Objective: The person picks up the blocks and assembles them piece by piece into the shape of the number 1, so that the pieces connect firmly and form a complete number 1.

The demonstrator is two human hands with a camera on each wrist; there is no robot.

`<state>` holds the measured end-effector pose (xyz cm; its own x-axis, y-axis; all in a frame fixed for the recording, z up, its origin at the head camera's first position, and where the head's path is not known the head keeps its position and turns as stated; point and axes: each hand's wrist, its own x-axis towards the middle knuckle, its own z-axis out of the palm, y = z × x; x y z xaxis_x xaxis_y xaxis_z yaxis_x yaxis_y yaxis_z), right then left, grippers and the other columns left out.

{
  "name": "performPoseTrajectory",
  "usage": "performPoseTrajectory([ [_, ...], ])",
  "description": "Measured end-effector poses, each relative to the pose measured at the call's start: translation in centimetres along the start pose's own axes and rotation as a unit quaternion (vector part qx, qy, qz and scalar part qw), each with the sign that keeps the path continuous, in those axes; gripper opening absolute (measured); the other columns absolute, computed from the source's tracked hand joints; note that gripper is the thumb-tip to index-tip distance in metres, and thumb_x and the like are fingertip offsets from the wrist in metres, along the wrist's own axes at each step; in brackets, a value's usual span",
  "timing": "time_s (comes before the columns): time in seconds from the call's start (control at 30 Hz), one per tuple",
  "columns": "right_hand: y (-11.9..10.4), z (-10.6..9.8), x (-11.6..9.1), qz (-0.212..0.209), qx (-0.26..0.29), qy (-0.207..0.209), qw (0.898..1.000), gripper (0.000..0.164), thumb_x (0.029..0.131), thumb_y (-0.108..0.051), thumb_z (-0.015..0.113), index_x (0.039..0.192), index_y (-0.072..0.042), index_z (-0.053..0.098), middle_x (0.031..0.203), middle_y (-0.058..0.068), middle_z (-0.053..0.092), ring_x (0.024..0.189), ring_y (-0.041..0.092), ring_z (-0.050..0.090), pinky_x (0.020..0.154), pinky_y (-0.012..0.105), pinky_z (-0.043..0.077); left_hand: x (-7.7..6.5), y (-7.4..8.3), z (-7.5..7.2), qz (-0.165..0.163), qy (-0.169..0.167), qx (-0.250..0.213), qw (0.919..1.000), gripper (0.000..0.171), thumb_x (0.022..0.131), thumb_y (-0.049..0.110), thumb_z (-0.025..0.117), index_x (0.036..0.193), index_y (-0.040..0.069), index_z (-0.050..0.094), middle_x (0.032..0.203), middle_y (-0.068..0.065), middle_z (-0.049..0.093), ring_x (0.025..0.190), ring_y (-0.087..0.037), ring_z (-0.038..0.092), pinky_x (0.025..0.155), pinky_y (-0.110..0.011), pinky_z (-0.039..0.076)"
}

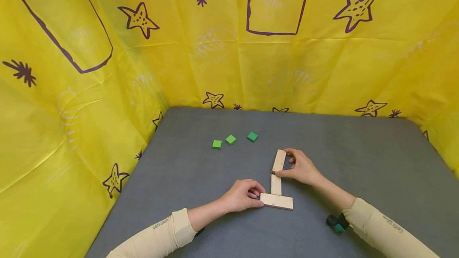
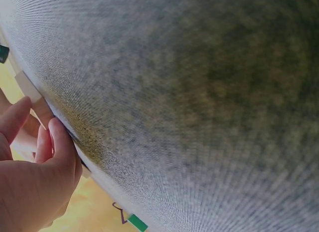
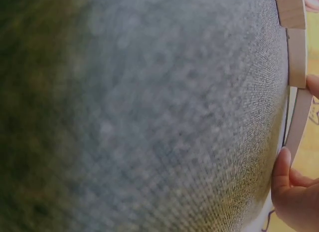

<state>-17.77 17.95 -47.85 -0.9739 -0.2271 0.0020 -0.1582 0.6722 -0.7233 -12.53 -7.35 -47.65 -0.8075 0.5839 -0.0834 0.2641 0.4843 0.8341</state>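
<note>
Three pale wooden blocks lie close together on the grey table. The near block (image 1: 276,201) lies crosswise, and my left hand (image 1: 241,196) pinches its left end between thumb and fingers. Behind it the middle block (image 1: 276,184) points away from me, its near end at the near block's long side. My right hand (image 1: 301,167) holds the far block (image 1: 279,161), thumb at the near end and fingers at the far end. In the right wrist view a pale gap shows under this far block (image 3: 299,119), beside the middle block (image 3: 297,57). It leans slightly rightward in the head view.
Three small green square pieces lie farther back: one at left (image 1: 216,144), a light one (image 1: 230,139), and a darker one (image 1: 252,137). A yellow cloth (image 1: 222,63) with purple drawings hangs behind and beside the grey table (image 1: 179,158).
</note>
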Motion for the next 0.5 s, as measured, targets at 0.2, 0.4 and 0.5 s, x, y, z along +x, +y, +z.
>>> performPoseTrajectory([
  [0.2,0.12,0.07,0.12,-0.021,-0.010,0.002,1.000,0.089,0.068,-0.039,0.088,0.133,0.006,0.047,0.112,0.017,0.054,0.091,0.024,0.052,0.071,0.031,0.047,0.07,0.01,0.01,0.000,0.001,0.002,1.0000,0.024,0.078,0.007,0.082,0.099,0.006,0.071,0.087,0.004,0.061,0.079,-0.002,0.058,0.073,-0.014,0.051],
  [0.4,0.55,0.08,0.38,-0.025,-0.012,-0.011,1.000,0.090,0.068,-0.040,0.088,0.134,0.005,0.047,0.112,0.017,0.053,0.089,0.022,0.052,0.071,0.030,0.047,0.05,0.06,-0.02,0.001,0.000,0.002,1.0000,0.023,0.078,0.006,0.082,0.099,0.006,0.071,0.087,0.004,0.062,0.079,-0.002,0.059,0.074,-0.014,0.051],
  [0.5,0.71,0.09,0.41,-0.031,-0.012,-0.017,0.999,0.089,0.069,-0.038,0.088,0.134,0.005,0.047,0.111,0.016,0.052,0.086,0.020,0.052,0.070,0.028,0.046,0.02,0.07,0.00,0.001,-0.001,0.000,1.0000,0.023,0.078,0.006,0.081,0.099,0.005,0.071,0.087,0.004,0.062,0.079,-0.002,0.059,0.074,-0.014,0.051],
])
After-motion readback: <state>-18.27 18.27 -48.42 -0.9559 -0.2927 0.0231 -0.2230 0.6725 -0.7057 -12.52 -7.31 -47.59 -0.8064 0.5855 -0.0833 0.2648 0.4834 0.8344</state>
